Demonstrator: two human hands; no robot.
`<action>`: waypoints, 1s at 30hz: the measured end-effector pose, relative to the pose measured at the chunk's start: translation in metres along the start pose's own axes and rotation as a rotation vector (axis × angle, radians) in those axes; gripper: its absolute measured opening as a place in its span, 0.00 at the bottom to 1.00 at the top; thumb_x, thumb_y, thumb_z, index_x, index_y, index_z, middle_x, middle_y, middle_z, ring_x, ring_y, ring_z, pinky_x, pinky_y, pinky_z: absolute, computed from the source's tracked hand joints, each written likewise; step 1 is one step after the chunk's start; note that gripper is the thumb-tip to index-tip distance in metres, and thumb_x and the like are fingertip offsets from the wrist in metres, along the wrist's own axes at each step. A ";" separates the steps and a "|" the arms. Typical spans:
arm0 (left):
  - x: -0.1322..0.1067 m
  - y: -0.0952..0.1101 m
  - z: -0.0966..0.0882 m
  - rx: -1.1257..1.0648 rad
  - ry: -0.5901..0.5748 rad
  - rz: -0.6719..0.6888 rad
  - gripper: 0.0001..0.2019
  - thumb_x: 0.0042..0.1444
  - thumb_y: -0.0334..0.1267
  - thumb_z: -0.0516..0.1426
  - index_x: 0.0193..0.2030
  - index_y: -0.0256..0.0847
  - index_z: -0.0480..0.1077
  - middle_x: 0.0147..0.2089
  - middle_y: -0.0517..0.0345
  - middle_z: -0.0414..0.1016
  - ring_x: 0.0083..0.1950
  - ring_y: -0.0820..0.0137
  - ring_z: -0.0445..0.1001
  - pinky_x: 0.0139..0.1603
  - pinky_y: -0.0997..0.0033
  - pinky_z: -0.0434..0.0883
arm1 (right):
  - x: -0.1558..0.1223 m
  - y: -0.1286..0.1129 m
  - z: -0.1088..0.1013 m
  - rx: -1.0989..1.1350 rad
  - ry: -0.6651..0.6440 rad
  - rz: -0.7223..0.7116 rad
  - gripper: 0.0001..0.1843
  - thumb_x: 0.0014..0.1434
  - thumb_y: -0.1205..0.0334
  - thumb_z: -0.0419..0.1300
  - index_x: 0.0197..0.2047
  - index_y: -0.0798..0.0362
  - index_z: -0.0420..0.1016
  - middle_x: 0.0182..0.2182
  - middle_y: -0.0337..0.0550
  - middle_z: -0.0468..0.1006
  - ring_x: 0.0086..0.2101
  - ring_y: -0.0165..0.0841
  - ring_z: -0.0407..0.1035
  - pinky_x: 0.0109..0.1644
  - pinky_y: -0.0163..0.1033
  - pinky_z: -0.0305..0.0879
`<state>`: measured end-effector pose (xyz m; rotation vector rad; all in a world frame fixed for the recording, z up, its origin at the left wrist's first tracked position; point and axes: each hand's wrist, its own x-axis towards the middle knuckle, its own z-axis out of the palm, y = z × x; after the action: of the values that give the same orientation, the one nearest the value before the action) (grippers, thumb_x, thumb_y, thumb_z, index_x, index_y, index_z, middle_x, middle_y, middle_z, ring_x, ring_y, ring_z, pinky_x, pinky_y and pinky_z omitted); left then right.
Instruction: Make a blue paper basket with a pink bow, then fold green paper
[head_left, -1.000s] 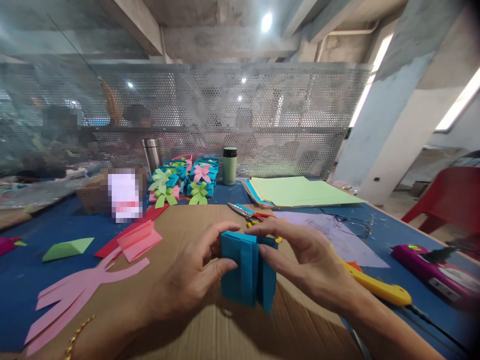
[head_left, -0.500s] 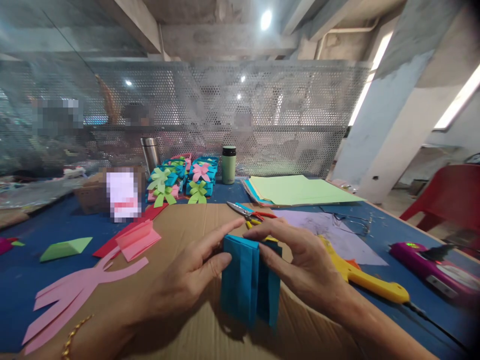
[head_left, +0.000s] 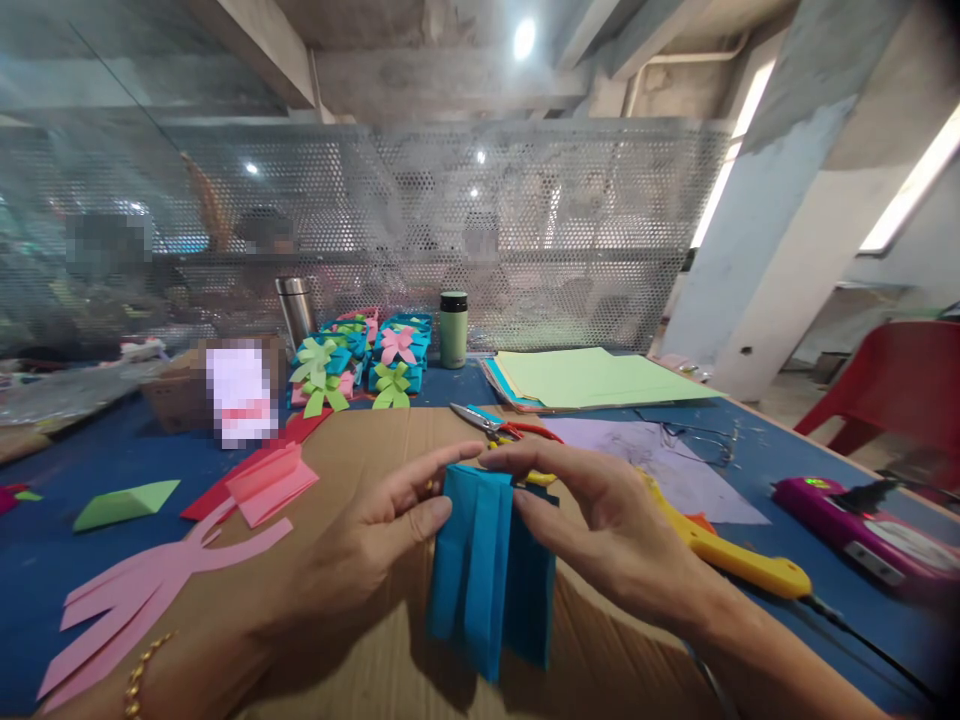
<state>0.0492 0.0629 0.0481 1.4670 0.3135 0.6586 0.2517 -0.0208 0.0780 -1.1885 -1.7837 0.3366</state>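
A folded blue paper piece (head_left: 472, 570) stands upright between my hands, its pleated panels partly spread. My left hand (head_left: 401, 510) pinches its upper left edge, the thumb on the near face and the fingers behind. On the other side my right hand (head_left: 581, 500) grips the upper right part, with its thumb in front of the rear panel and its fingers arched over the top. Brown cardboard (head_left: 360, 640) lies beneath. Just beyond my hands are red-handled scissors (head_left: 495, 425), their grips partly hidden.
To the left lie pink cut paper strips (head_left: 142, 590), folded pink paper (head_left: 274, 485) and green paper (head_left: 127, 503). A yellow glue gun (head_left: 742, 560) and purple power strip (head_left: 862, 530) are at right. Behind stand paper-flower boxes (head_left: 397, 365), a green bottle (head_left: 453, 330) and paper sheets (head_left: 600, 378).
The blue paper has shifted slightly left and toward me, and its front panels have spread wider. Both hands keep hold of it. The camera view has turned slightly.
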 end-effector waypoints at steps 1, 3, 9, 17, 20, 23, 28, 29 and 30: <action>0.000 0.000 0.000 0.017 0.000 0.011 0.21 0.68 0.39 0.56 0.67 0.54 0.67 0.70 0.57 0.67 0.71 0.59 0.64 0.70 0.59 0.62 | 0.000 0.001 0.001 -0.038 0.007 -0.008 0.14 0.64 0.66 0.59 0.51 0.48 0.79 0.44 0.37 0.83 0.45 0.32 0.76 0.52 0.38 0.67; 0.000 -0.001 0.000 0.065 0.004 0.018 0.22 0.69 0.40 0.56 0.68 0.56 0.66 0.71 0.59 0.66 0.71 0.61 0.63 0.70 0.62 0.61 | -0.001 0.004 0.003 -0.112 0.017 -0.021 0.12 0.65 0.66 0.59 0.49 0.49 0.80 0.41 0.38 0.83 0.44 0.33 0.75 0.50 0.39 0.68; 0.000 0.000 -0.002 0.087 -0.031 0.013 0.24 0.69 0.40 0.56 0.70 0.56 0.63 0.68 0.57 0.69 0.69 0.60 0.66 0.69 0.61 0.62 | 0.001 0.009 0.005 -0.142 0.043 -0.085 0.09 0.64 0.68 0.62 0.46 0.47 0.80 0.39 0.34 0.82 0.39 0.30 0.74 0.47 0.37 0.66; -0.002 -0.002 -0.005 0.069 -0.104 -0.006 0.26 0.69 0.40 0.55 0.72 0.54 0.60 0.61 0.53 0.75 0.60 0.60 0.73 0.59 0.61 0.68 | -0.002 0.015 0.008 -0.240 0.130 -0.278 0.11 0.62 0.75 0.61 0.42 0.49 0.78 0.34 0.34 0.80 0.37 0.31 0.70 0.45 0.39 0.62; -0.002 -0.003 -0.006 0.130 -0.092 -0.025 0.25 0.68 0.41 0.56 0.71 0.54 0.61 0.60 0.54 0.75 0.59 0.59 0.73 0.60 0.58 0.67 | -0.001 0.017 0.009 -0.266 0.116 -0.339 0.13 0.63 0.78 0.57 0.40 0.50 0.77 0.33 0.35 0.79 0.36 0.31 0.69 0.46 0.42 0.60; -0.001 -0.002 -0.007 0.210 -0.063 -0.035 0.24 0.67 0.41 0.56 0.70 0.54 0.64 0.60 0.54 0.75 0.62 0.57 0.71 0.61 0.56 0.66 | 0.000 0.017 0.009 -0.289 0.115 -0.369 0.14 0.62 0.79 0.56 0.40 0.51 0.76 0.33 0.36 0.79 0.35 0.31 0.69 0.47 0.43 0.59; -0.001 -0.001 -0.006 0.188 -0.064 -0.010 0.24 0.67 0.42 0.56 0.70 0.55 0.63 0.60 0.55 0.75 0.63 0.58 0.70 0.61 0.59 0.66 | 0.000 0.017 0.011 -0.321 0.139 -0.391 0.17 0.61 0.80 0.57 0.45 0.50 0.78 0.33 0.37 0.80 0.35 0.32 0.70 0.45 0.42 0.60; -0.001 -0.001 -0.006 0.190 -0.063 -0.005 0.25 0.67 0.42 0.57 0.70 0.55 0.63 0.59 0.55 0.75 0.63 0.59 0.71 0.61 0.60 0.66 | 0.001 0.018 0.012 -0.328 0.138 -0.389 0.17 0.61 0.80 0.57 0.45 0.50 0.78 0.33 0.37 0.80 0.36 0.32 0.70 0.44 0.41 0.60; -0.002 -0.001 -0.006 0.199 -0.061 -0.004 0.25 0.67 0.42 0.57 0.70 0.55 0.63 0.58 0.55 0.76 0.61 0.60 0.72 0.59 0.62 0.67 | 0.001 0.018 0.012 -0.335 0.140 -0.382 0.17 0.61 0.80 0.57 0.45 0.50 0.78 0.33 0.37 0.80 0.36 0.32 0.70 0.44 0.41 0.60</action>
<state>0.0449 0.0666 0.0459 1.6727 0.3421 0.5913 0.2525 -0.0083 0.0602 -1.0326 -1.9407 -0.2710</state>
